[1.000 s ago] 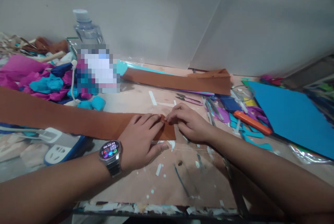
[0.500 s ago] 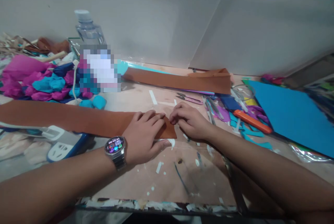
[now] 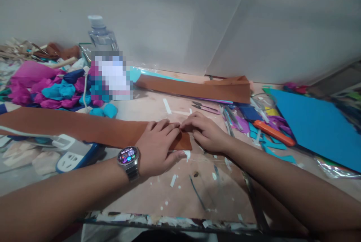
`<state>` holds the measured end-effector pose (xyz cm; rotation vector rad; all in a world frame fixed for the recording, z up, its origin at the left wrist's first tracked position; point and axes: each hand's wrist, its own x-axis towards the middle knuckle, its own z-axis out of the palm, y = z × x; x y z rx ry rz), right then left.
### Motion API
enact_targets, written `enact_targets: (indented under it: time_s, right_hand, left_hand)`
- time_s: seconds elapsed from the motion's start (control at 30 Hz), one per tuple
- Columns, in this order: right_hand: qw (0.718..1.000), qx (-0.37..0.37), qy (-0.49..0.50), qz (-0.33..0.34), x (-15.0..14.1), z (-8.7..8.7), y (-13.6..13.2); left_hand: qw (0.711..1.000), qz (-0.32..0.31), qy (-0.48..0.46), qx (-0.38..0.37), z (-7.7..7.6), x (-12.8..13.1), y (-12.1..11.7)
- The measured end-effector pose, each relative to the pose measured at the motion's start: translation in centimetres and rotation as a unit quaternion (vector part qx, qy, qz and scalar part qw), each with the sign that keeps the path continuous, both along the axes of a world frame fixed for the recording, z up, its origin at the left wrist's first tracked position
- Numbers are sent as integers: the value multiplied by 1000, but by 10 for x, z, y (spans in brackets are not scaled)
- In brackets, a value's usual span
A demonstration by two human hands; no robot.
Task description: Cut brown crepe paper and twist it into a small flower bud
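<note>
A long brown strip [image 3: 113,131], like leather or felt, lies across the table from the left. My left hand [image 3: 159,148] rests flat on it near its right end, fingers stretched out and thumb lying just past the near edge. My right hand [image 3: 207,131] is bent at the strip's far right corner, thumb and fingertips pinched on the edge close to my left fingertips. What exactly sits between those fingertips is partly hidden. Beyond the hands lie small pink-handled thread snips [image 3: 205,107].
A second brown strip [image 3: 194,87] lies at the back. On the right are an orange cutter [image 3: 273,133], scraps and a blue sheet [image 3: 316,121]. A power strip [image 3: 75,155], bundled pink and blue cloth [image 3: 59,89] and a bottle [image 3: 103,38] stand left.
My right fingertips have shifted slightly left along the strip's far edge, closer to my left fingers. My left hand stays flat in place. The whole view has shifted a little.
</note>
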<state>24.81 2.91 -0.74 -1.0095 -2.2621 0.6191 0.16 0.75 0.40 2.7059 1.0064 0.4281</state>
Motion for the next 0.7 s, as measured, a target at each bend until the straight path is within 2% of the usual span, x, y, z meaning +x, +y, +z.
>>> enact_targets:
  time_s: [0.17,0.37,0.57,0.7]
  right_hand:
    - [999,13,-5,29,-1,1,2]
    - [1000,-10,3,-7,1,-4,2]
    - [998,58,-24,22,-1,-3,5]
    - [998,54,-36,9,-1,-3,6]
  left_hand:
    - [1000,2,-2,-4,-1,0,0]
    - [1000,3,6,4,-3,2,1]
    - [1000,5,14,5,-1,4,2]
    - [1000,4,13,5,-1,4,2]
